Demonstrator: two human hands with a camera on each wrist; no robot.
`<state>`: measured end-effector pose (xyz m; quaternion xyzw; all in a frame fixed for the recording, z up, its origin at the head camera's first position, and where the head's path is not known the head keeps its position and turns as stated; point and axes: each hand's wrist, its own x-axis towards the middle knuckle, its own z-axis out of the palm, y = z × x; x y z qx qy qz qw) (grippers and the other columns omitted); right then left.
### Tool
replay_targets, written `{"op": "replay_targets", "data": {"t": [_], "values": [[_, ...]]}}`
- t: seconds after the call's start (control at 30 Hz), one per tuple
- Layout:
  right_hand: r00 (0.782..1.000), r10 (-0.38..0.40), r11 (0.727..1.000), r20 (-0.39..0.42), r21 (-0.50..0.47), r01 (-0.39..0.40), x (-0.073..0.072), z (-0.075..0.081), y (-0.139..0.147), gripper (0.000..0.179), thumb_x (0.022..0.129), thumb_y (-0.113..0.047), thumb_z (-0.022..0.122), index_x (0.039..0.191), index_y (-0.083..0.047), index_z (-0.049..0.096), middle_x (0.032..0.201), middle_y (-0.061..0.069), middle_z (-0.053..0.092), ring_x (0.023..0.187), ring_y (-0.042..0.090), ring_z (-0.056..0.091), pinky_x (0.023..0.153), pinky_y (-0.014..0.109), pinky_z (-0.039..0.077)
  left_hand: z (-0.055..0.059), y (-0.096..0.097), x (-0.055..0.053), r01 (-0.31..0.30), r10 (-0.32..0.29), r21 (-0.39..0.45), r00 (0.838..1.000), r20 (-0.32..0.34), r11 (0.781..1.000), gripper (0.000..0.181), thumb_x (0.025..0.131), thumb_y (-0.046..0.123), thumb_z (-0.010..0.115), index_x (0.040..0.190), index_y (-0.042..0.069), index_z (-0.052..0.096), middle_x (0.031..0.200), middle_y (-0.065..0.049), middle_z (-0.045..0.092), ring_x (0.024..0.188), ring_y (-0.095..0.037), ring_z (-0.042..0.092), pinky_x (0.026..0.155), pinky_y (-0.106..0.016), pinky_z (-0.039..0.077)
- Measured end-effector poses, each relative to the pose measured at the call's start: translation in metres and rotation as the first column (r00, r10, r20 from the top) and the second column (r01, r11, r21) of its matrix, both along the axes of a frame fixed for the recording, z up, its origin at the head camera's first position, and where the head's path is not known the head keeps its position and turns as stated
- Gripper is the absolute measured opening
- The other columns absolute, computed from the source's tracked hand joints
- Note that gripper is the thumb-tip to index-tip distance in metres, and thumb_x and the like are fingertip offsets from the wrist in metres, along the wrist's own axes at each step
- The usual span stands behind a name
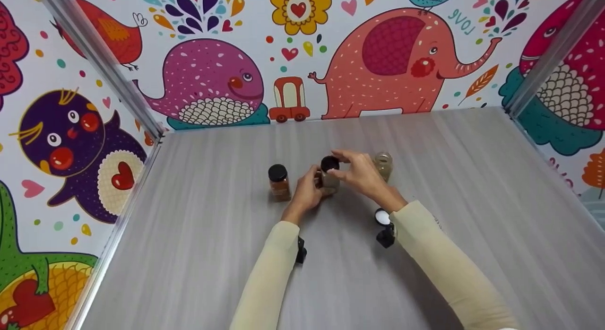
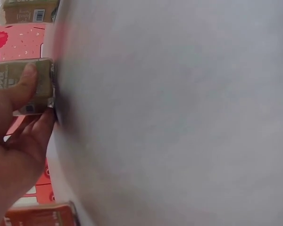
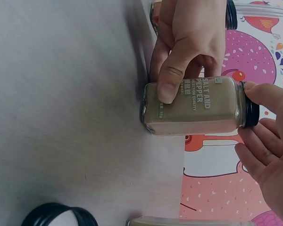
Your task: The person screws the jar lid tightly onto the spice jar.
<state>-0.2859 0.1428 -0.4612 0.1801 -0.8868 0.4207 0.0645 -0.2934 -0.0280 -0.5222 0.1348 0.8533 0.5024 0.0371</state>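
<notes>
A square glass jar (image 3: 203,101) of greenish-brown powder, lettered "salt and pepper", stands upright in the middle of the table. My left hand (image 1: 306,194) grips its lower body, thumb across the label in the right wrist view. On its mouth sits a black cap (image 1: 329,164); my right hand (image 1: 361,175) pinches the rim between thumb and fingers. Just beyond that hand stands an uncapped jar (image 1: 384,165) of similar powder, partly hidden. Left of my left hand is a reddish-brown spice jar (image 1: 280,188) wearing a black lid.
A loose black cap (image 1: 382,217) with a white inside lies by my right wrist, near the black wrist camera (image 1: 386,236). The grey wood-grain table (image 1: 203,254) meets printed cartoon walls (image 1: 378,70) at the back and sides, with metal posts at the corners.
</notes>
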Motion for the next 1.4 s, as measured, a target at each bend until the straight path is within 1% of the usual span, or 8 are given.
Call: {"op": "replay_targets", "data": {"t": [0.37,0.57,0.67,0.77,0.93,1.03,1.13,1.4], "values": [[0.999,-0.052,0.998,0.011,0.027,0.052,0.006,-0.008,0.004,0.05,0.092,-0.016,0.073,0.138,-0.001,0.059,0.135,0.019,0.064,0.122,0.034,0.064,0.099,0.049,0.053,-0.001,0.004,-0.002,-0.005,0.005,-0.049,1.0,0.011,0.999,0.048,0.085,0.006,0.079,0.125,0.003,0.053,0.133,-0.021,0.063,0.128,-0.035,0.059,0.109,-0.045,0.047],[0.998,-0.056,0.998,-0.037,0.035,0.058,0.013,-0.013,0.011,0.055,0.092,-0.022,0.073,0.141,-0.003,0.056,0.137,0.019,0.063,0.123,0.035,0.062,0.101,0.05,0.052,0.005,0.008,0.004,-0.037,0.044,-0.085,0.995,0.094,0.996,0.073,0.085,0.01,0.08,0.145,0.001,0.039,0.138,-0.021,0.06,0.132,-0.033,0.056,0.113,-0.043,0.043],[0.995,-0.06,0.998,-0.077,0.012,0.061,0.021,-0.014,0.016,0.056,0.091,-0.021,0.075,0.14,-0.002,0.056,0.137,0.019,0.062,0.122,0.037,0.062,0.1,0.05,0.052,0.012,0.01,0.012,-0.078,0.09,-0.094,0.987,0.131,0.992,0.077,0.085,0.011,0.079,0.148,0.001,0.037,0.138,-0.023,0.059,0.133,-0.035,0.055,0.113,-0.045,0.042],[0.992,-0.064,0.998,-0.111,-0.02,0.062,0.031,-0.014,0.022,0.052,0.09,-0.017,0.076,0.136,-0.003,0.059,0.134,0.017,0.063,0.119,0.035,0.062,0.099,0.05,0.052,0.018,0.012,0.023,-0.137,0.151,-0.106,0.978,0.145,0.985,0.067,0.085,0.009,0.078,0.142,0.0,0.046,0.134,-0.024,0.061,0.128,-0.036,0.057,0.11,-0.046,0.044],[0.982,-0.083,0.996,-0.171,-0.051,0.075,0.05,-0.011,0.031,0.039,0.09,-0.01,0.075,0.127,0.0,0.065,0.122,0.016,0.067,0.109,0.031,0.064,0.091,0.048,0.054,0.021,0.017,0.045,-0.205,0.217,-0.123,0.972,0.09,0.971,0.047,0.084,0.005,0.078,0.127,-0.003,0.059,0.122,-0.022,0.066,0.116,-0.034,0.063,0.101,-0.045,0.05],[0.982,-0.093,0.994,-0.165,-0.07,0.082,0.065,-0.008,0.037,0.034,0.093,-0.01,0.071,0.125,-0.002,0.067,0.117,0.013,0.068,0.104,0.027,0.064,0.088,0.046,0.055,0.023,0.022,0.058,-0.24,0.25,-0.15,0.967,0.055,0.959,0.04,0.083,0.005,0.078,0.12,-0.002,0.064,0.114,-0.019,0.069,0.108,-0.031,0.065,0.096,-0.044,0.052],[0.987,-0.091,0.993,-0.131,-0.085,0.08,0.079,-0.006,0.046,0.032,0.095,-0.011,0.068,0.127,-0.005,0.066,0.116,0.01,0.068,0.104,0.026,0.065,0.089,0.047,0.055,0.028,0.026,0.068,-0.267,0.284,-0.191,0.956,0.068,0.945,0.033,0.084,0.007,0.077,0.115,0.001,0.068,0.108,-0.015,0.071,0.102,-0.028,0.066,0.093,-0.043,0.052],[0.983,-0.142,0.988,-0.12,-0.069,0.134,0.101,-0.012,0.07,0.03,0.092,-0.007,0.071,0.122,-0.004,0.069,0.115,0.012,0.068,0.102,0.03,0.066,0.085,0.048,0.055,0.031,0.051,0.077,-0.149,0.163,-0.127,0.981,0.109,0.981,0.045,0.087,0.012,0.078,0.129,0.006,0.062,0.118,-0.014,0.071,0.105,-0.025,0.069,0.09,-0.039,0.055]]}}
